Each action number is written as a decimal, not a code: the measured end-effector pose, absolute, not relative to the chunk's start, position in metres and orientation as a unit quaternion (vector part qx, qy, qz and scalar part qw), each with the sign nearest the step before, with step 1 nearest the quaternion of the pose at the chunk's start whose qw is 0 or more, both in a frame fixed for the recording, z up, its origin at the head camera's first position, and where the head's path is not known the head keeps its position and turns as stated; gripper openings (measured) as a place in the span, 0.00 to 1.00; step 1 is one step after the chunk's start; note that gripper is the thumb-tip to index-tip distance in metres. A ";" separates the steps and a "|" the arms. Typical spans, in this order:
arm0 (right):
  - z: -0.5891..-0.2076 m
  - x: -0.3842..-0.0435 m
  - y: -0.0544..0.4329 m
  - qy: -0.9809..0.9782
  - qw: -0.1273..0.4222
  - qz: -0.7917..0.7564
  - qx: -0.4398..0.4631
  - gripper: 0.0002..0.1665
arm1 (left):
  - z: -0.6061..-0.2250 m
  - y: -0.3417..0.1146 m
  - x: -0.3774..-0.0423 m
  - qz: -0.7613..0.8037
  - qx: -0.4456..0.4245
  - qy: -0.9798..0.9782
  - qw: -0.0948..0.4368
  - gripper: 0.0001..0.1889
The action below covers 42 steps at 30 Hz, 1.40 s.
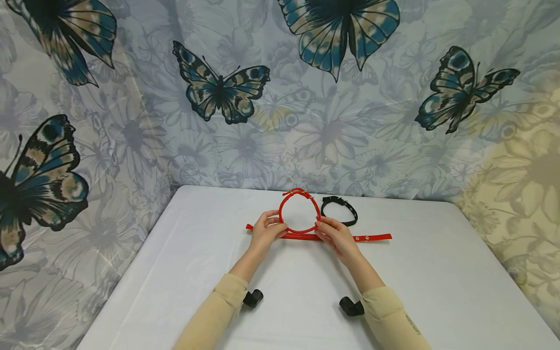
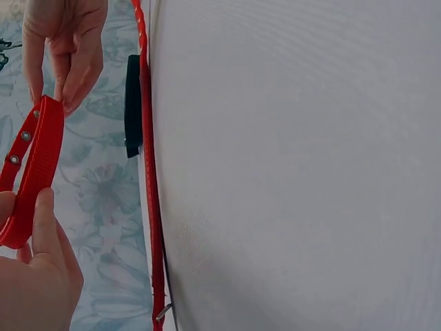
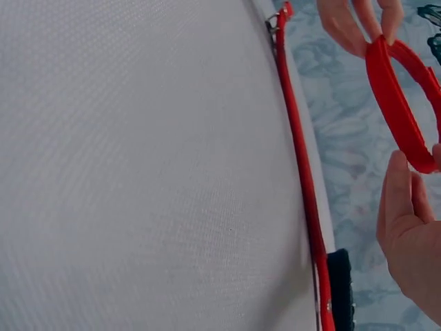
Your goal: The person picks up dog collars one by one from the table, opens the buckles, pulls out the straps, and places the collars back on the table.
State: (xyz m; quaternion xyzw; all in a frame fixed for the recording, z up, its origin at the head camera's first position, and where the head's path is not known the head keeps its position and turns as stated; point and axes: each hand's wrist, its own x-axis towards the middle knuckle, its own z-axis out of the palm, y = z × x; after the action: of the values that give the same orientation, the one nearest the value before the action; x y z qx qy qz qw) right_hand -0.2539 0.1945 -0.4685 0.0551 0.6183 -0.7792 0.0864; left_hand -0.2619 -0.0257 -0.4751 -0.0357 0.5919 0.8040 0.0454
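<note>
A red collar [image 1: 301,232], buckled into a round loop, is held up between both hands with its buckle at the top in the head view. On its left side, the left hand [image 1: 264,232] pinches the band between thumb and fingers. The right hand [image 1: 339,236] grips the opposite side the same way. Metal eyelets show along the strap of this collar [image 2: 43,162] in the left wrist view. A second red collar [image 1: 375,237] lies stretched out straight just behind the hands, partly covered by them. In the right wrist view its buckle end [image 3: 275,26] shows.
A black collar [image 1: 336,199], closed in a loop, lies behind the right hand. Everything rests on a white-covered table [image 1: 210,214], whose back edge meets a butterfly-print wall hanging [image 1: 245,155]. Black wrist cameras [image 1: 351,306] stick out at both sleeves.
</note>
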 end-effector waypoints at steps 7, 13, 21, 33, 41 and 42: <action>-0.465 -0.250 0.192 0.623 0.076 -0.778 0.011 0.28 | -0.474 -0.032 -0.254 0.810 0.005 0.585 0.030 0.25; -0.463 -0.248 0.191 0.620 0.065 -0.782 0.002 0.24 | -0.470 -0.036 -0.250 0.812 0.026 0.582 0.028 0.23; -0.461 -0.250 0.190 0.642 0.052 -0.765 -0.025 0.27 | -0.471 -0.041 -0.256 0.799 0.054 0.599 0.016 0.23; -0.462 -0.250 0.191 0.669 0.018 -0.742 -0.047 0.25 | -0.467 -0.049 -0.258 0.762 0.073 0.644 0.017 0.20; -0.455 -0.245 0.194 0.689 0.007 -0.722 -0.063 0.25 | -0.464 -0.051 -0.252 0.755 0.091 0.649 0.012 0.20; -0.455 -0.245 0.195 0.690 0.009 -0.721 -0.064 0.25 | -0.464 -0.051 -0.251 0.754 0.093 0.651 0.011 0.21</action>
State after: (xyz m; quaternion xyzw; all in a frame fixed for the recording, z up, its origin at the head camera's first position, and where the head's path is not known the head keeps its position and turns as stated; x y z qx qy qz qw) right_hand -0.2446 0.1949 -0.4547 -0.0639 0.6896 -0.7213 0.0086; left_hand -0.2514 -0.0509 -0.4640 0.0932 0.6506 0.7536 0.0110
